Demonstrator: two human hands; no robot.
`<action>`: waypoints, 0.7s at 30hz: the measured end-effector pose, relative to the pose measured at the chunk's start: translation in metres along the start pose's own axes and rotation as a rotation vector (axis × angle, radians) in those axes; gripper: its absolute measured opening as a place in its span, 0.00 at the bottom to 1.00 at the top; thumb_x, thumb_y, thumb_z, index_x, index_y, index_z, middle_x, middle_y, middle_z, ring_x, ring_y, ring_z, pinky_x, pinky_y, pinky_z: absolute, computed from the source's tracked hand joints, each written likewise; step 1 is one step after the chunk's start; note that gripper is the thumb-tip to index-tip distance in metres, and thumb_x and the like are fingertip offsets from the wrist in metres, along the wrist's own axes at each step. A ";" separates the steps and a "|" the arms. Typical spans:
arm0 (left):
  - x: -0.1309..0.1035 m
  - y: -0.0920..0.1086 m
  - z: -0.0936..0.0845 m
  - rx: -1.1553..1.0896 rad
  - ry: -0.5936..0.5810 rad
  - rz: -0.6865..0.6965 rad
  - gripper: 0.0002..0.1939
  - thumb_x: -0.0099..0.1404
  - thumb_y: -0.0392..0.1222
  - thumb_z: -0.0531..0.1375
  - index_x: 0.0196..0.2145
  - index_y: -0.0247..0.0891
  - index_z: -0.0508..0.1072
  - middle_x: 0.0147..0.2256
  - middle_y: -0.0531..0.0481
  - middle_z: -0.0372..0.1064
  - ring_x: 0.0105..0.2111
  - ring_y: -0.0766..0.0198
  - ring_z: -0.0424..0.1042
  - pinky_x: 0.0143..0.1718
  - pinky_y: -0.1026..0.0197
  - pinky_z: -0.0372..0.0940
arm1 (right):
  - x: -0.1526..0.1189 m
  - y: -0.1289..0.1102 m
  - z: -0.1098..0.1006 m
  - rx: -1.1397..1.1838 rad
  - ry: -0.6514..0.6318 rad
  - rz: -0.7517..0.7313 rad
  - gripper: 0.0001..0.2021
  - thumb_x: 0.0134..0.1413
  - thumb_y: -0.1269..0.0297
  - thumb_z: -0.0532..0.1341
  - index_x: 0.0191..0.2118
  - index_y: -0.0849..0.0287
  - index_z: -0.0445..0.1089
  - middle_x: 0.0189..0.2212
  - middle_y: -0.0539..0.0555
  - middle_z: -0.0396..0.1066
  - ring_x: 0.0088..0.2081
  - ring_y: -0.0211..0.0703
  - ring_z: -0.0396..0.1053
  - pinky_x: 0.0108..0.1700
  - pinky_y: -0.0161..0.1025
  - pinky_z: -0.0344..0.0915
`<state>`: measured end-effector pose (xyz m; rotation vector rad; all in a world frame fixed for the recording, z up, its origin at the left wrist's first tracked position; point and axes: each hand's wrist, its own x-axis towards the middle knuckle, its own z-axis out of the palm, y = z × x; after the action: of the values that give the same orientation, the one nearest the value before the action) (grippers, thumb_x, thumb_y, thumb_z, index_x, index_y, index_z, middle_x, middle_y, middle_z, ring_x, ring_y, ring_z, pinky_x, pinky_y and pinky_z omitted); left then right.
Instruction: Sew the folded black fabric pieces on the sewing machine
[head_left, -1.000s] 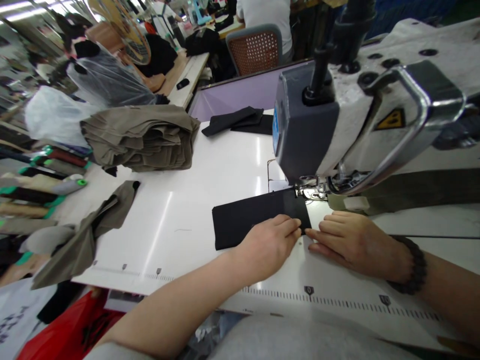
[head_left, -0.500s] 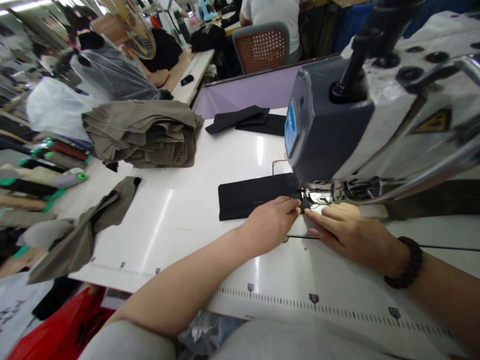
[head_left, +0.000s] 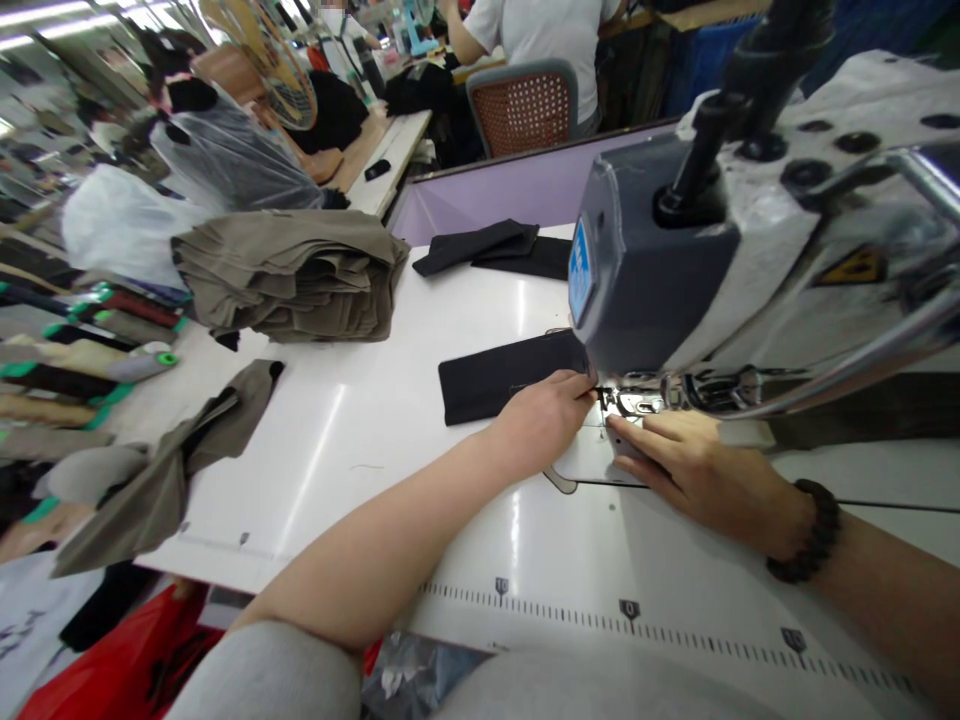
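Observation:
A folded black fabric piece [head_left: 480,378] lies on the white sewing table, its right end beside the needle area of the sewing machine [head_left: 652,270]. My left hand [head_left: 546,418] is closed at that right end, fingertips pressed together on the fabric's near edge. Part of the cloth is hidden under the hand. Just right of it, my right hand [head_left: 686,470] rests with fingers stretched out flat by the shiny presser foot [head_left: 634,402]. I see no cloth in it. A dark beaded bracelet [head_left: 808,530] circles the right wrist.
A thick stack of olive-brown fabric pieces [head_left: 292,275] sits at the back left. More black pieces [head_left: 495,248] lie behind the machine head. Thread cones [head_left: 127,360] and a loose brown piece [head_left: 180,460] are at left. A person in white [head_left: 551,50] sits beyond.
My left hand has shifted slightly up and left with the black fabric, whose right end has come away from the right fingertips and tilted upward. The right hand stays nearly in place.

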<state>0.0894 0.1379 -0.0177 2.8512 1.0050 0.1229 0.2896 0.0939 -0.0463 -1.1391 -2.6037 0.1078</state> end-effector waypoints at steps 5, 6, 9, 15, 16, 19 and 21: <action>-0.002 0.003 -0.003 0.049 0.001 0.039 0.10 0.66 0.32 0.50 0.42 0.28 0.68 0.44 0.42 0.66 0.47 0.61 0.65 0.51 0.62 0.60 | 0.000 -0.001 -0.001 0.000 0.000 -0.018 0.18 0.59 0.59 0.50 0.48 0.65 0.66 0.30 0.57 0.70 0.33 0.42 0.67 0.38 0.40 0.61; -0.003 0.005 -0.003 0.062 -0.002 0.029 0.11 0.66 0.32 0.49 0.43 0.27 0.68 0.44 0.42 0.66 0.48 0.60 0.64 0.52 0.61 0.59 | 0.000 -0.001 -0.001 -0.009 0.007 -0.019 0.18 0.59 0.59 0.50 0.48 0.65 0.66 0.30 0.57 0.70 0.33 0.42 0.67 0.38 0.40 0.61; -0.001 0.011 -0.001 0.099 -0.034 -0.061 0.13 0.66 0.32 0.48 0.47 0.27 0.65 0.49 0.40 0.63 0.51 0.55 0.61 0.53 0.54 0.58 | 0.001 -0.002 -0.002 -0.039 0.024 -0.021 0.17 0.59 0.59 0.51 0.48 0.65 0.66 0.32 0.57 0.70 0.34 0.43 0.67 0.37 0.40 0.61; -0.010 -0.012 -0.029 0.009 -0.106 -0.450 0.19 0.61 0.24 0.47 0.50 0.26 0.62 0.46 0.34 0.65 0.48 0.52 0.66 0.47 0.52 0.62 | 0.001 -0.003 -0.007 -0.071 0.054 -0.013 0.16 0.58 0.59 0.52 0.46 0.62 0.67 0.32 0.55 0.71 0.32 0.41 0.67 0.29 0.35 0.60; -0.016 -0.019 -0.041 -0.009 -0.100 -0.483 0.22 0.59 0.23 0.47 0.51 0.27 0.61 0.45 0.35 0.67 0.45 0.53 0.68 0.45 0.52 0.64 | 0.001 -0.003 -0.008 -0.072 0.057 -0.015 0.15 0.58 0.59 0.52 0.46 0.62 0.67 0.32 0.54 0.71 0.31 0.41 0.67 0.28 0.35 0.59; -0.042 -0.030 -0.070 -0.403 0.085 -0.465 0.28 0.55 0.25 0.51 0.54 0.35 0.58 0.45 0.44 0.68 0.45 0.55 0.69 0.45 0.53 0.65 | 0.000 -0.002 -0.012 -0.047 0.057 -0.032 0.15 0.59 0.60 0.50 0.44 0.62 0.68 0.30 0.54 0.71 0.29 0.39 0.66 0.28 0.35 0.58; -0.057 -0.027 -0.073 -0.780 0.219 -0.419 0.28 0.58 0.29 0.50 0.57 0.33 0.53 0.45 0.43 0.68 0.42 0.56 0.70 0.42 0.54 0.67 | -0.002 -0.002 -0.013 -0.023 0.054 -0.049 0.14 0.59 0.61 0.50 0.43 0.62 0.69 0.29 0.54 0.70 0.28 0.38 0.65 0.29 0.35 0.58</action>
<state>0.0199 0.1285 0.0484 1.9186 1.2236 0.6366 0.2934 0.0910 -0.0340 -1.0694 -2.5894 0.0362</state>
